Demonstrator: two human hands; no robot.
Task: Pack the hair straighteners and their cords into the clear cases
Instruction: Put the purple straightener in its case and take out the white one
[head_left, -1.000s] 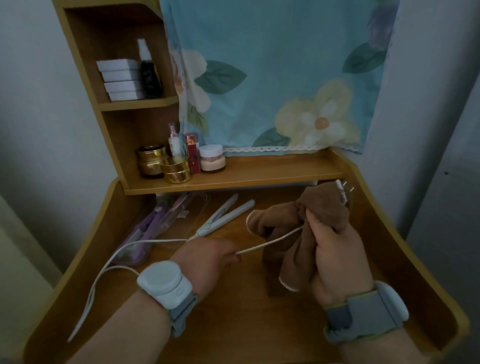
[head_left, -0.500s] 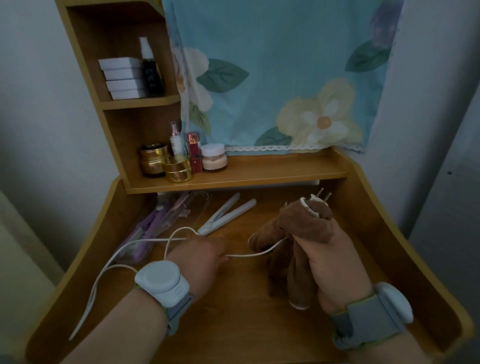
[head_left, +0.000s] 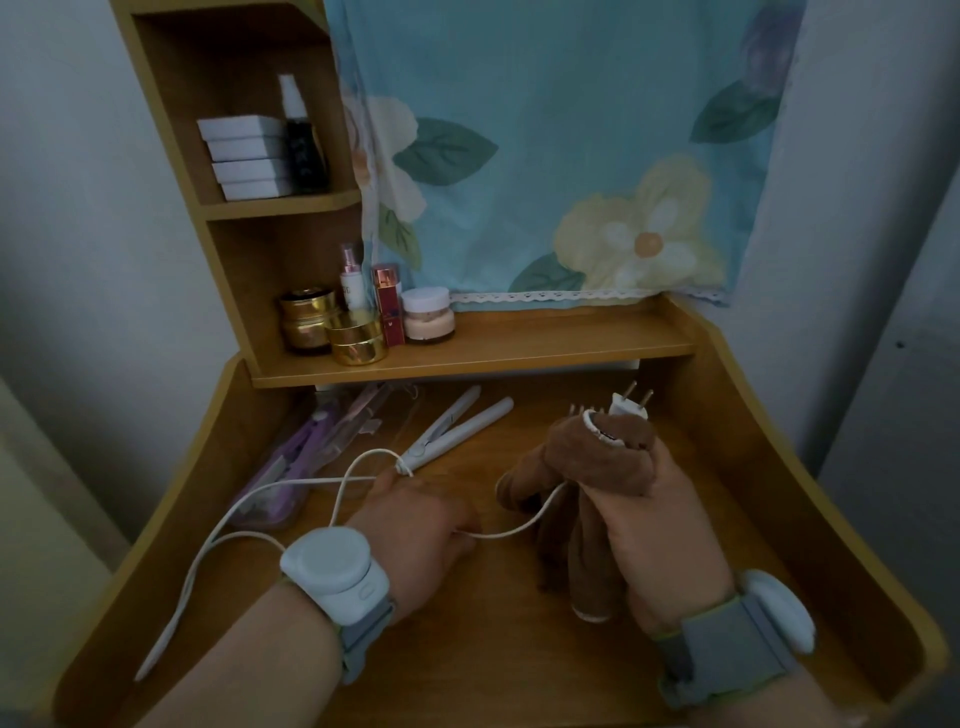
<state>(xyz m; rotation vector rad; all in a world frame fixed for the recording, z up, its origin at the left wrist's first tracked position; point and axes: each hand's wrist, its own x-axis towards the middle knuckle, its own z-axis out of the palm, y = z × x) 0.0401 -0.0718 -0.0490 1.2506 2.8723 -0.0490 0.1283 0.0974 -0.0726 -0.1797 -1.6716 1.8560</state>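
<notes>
A white hair straightener (head_left: 457, 429) lies on the wooden desk (head_left: 467, 649) under the shelf. Its white cord (head_left: 524, 525) loops across the desk and runs through my left hand (head_left: 415, 525), which pinches it, to my right hand (head_left: 660, 525). That hand grips a brown cloth (head_left: 587, 467) wrapped round the cord's end; the white plug (head_left: 629, 409) sticks up above the cloth. At the left, a purple straightener (head_left: 296, 457) lies in a clear case (head_left: 332, 441); a second clear case beside it is hard to make out.
Cosmetic jars and bottles (head_left: 358, 322) stand on the low shelf (head_left: 519, 343); white boxes (head_left: 244, 156) and a dark bottle sit on the upper shelf. A floral curtain (head_left: 561, 145) hangs behind. Raised desk sides (head_left: 810, 499) border the surface.
My right hand has drawn the cloth along the cord to the plug, which now stands clear above it. The cord between my hands has gone slack, and a loop has formed near the straightener.
</notes>
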